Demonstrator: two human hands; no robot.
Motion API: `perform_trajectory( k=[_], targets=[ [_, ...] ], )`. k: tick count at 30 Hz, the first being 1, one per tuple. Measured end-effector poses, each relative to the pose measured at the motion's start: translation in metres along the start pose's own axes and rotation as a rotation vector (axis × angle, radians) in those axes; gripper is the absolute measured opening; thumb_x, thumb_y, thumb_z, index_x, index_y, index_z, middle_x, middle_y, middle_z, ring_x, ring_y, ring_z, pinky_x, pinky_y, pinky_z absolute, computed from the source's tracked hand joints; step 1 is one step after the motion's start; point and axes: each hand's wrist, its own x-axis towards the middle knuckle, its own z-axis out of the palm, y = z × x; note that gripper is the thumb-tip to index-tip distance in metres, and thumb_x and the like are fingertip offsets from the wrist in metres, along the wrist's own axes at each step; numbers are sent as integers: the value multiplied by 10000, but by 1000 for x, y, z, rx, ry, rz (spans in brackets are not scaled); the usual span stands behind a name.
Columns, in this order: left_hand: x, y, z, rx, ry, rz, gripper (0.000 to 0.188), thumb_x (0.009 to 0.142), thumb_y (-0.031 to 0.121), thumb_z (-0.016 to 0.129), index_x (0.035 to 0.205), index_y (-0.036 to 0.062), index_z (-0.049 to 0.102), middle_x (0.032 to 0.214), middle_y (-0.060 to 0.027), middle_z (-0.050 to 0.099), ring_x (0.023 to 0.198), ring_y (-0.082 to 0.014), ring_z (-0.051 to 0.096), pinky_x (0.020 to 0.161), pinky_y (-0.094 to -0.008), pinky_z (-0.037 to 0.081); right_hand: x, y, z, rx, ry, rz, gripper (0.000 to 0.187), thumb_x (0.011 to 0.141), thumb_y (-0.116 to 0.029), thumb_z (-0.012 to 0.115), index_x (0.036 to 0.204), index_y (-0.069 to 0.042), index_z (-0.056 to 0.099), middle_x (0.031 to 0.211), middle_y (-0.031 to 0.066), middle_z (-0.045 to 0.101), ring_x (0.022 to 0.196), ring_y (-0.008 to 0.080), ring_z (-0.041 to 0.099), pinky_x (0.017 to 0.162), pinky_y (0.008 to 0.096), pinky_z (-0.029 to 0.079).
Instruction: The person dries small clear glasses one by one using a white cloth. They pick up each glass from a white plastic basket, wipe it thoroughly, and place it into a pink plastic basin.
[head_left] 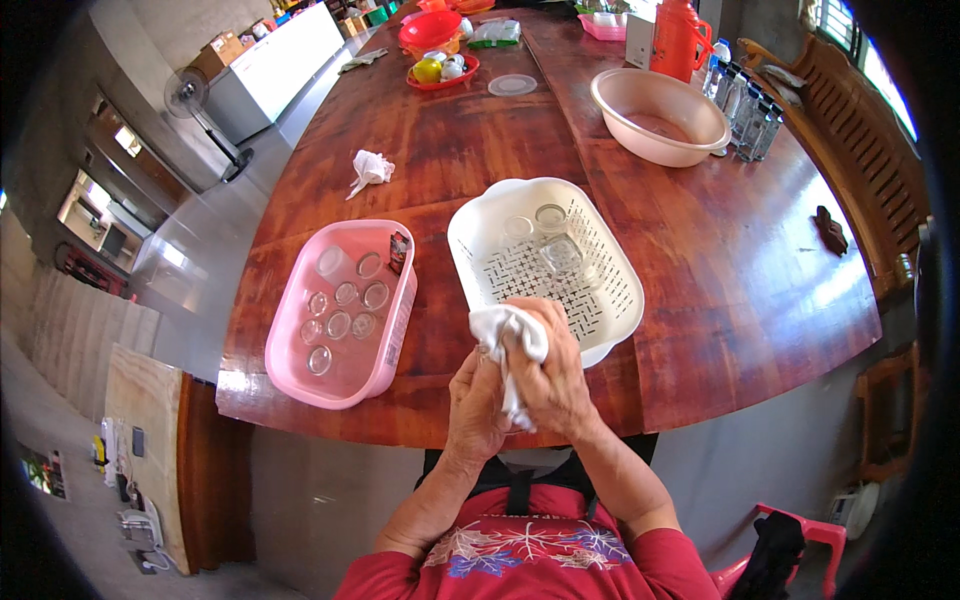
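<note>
In front of my chest, at the table's near edge, both hands are closed together. My right hand (555, 385) grips a bunched white cloth (512, 330), part of which hangs down between the hands. My left hand (474, 410) is curled against the cloth from the other side; what its fingers hold is mostly hidden, with only a faint clear edge below the cloth. Just beyond them is a white perforated basket (470, 265) holding a few clear glass pieces (562, 256). To its left, a pink plastic basin (283, 335) contains several small round clear glass containers (338, 324).
A crumpled white tissue (371, 170) lies beyond the pink basin. Farther back are a pale pink bowl (650, 140), clear bottles (748, 118), a red thermos (678, 40) and a red tray (440, 80). A red stool (826, 535) stands on the floor at right.
</note>
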Motion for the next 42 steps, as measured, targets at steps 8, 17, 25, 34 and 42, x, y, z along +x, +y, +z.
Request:
perform_trajectory(
  k=[8, 17, 25, 34, 42],
  targets=[
    [14, -3, 0, -123, 71, 91, 457, 933, 385, 497, 1201, 15, 465, 1130, -70, 557, 997, -149, 553, 869, -309, 456, -18, 14, 8, 536, -37, 536, 336, 958, -249, 463, 1175, 4, 507, 958, 88, 558, 854, 170, 544, 758, 299, 450],
    [14, -20, -32, 331, 126, 279, 387, 961, 323, 426, 1229, 44, 444, 1076, -64, 543, 963, -150, 540, 851, -299, 459, -47, -11, 12, -198, -92, -191, 465, 775, -149, 622, 1205, -12, 510, 1274, 178, 450, 1194, 366, 410, 1002, 455, 319],
    [4, 3, 15, 150, 122, 281, 405, 970, 369, 429, 1194, 33, 451, 1104, -44, 524, 1014, -120, 504, 904, -274, 405, -9, -4, -3, 339, -98, 379, 307, 956, -251, 475, 1170, -34, 512, 1074, 91, 527, 976, 203, 500, 855, 320, 405],
    [13, 1, -9, -282, 11, 91, 536, 943, 540, 352, 1168, 73, 489, 1073, -44, 556, 952, -151, 552, 839, -315, 465, -49, 11, 7, 197, -56, -41, 397, 906, -96, 490, 1286, 0, 430, 1242, 138, 481, 1117, 243, 472, 946, 358, 374],
    [7, 7, 11, -294, 199, 93, 540, 903, 580, 407, 1113, 104, 553, 1034, -44, 611, 918, -183, 605, 772, -350, 520, -37, 28, 5, 61, 14, -194, 445, 737, -70, 635, 1158, 5, 509, 1137, 171, 525, 1013, 336, 538, 844, 390, 459]
  ],
)
